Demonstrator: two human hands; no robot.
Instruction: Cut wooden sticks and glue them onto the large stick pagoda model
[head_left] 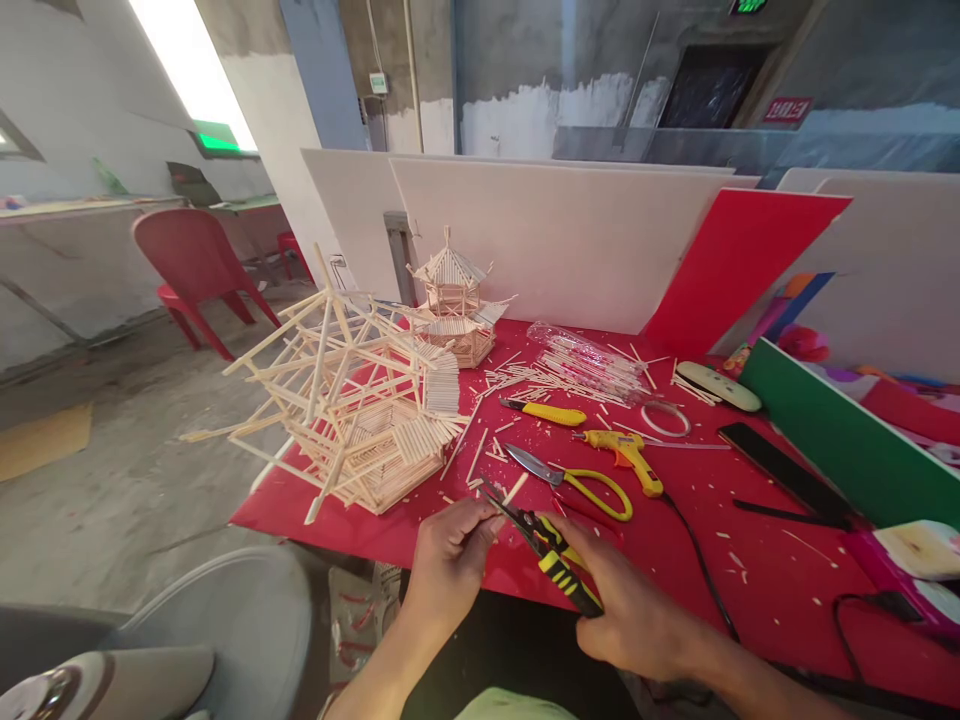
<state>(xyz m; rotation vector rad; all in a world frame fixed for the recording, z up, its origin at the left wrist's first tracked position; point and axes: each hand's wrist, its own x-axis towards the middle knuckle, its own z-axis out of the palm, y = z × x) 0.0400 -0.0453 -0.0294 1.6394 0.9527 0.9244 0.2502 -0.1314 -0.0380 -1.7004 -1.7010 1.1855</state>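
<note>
Red tabletop (772, 600) is filling the middle and lower right of the frame, with white boards (555, 240) standing upright behind it. Low in the centre, the right hand (622, 600) is gripping black-and-yellow cutters (559, 570), their blades pointing up and left. The left hand (454, 555) is curling its fingers beside the blades; whether they are pinching the pale stick (516, 488) showing just beyond, near mid-frame, I cannot tell. Left of centre, an open stick framework (382, 450) is standing on the table, and a smaller roofed stick tower (454, 325) is rising behind it. Right of them, loose sticks (517, 378) are lying near a clear bag (589, 368). Nearer the hands, a yellow knife (555, 413), scissors (556, 474) and a yellow glue gun (634, 460) are resting. Upper left, a red chair (184, 245) is standing on grey floor (142, 440).
</note>
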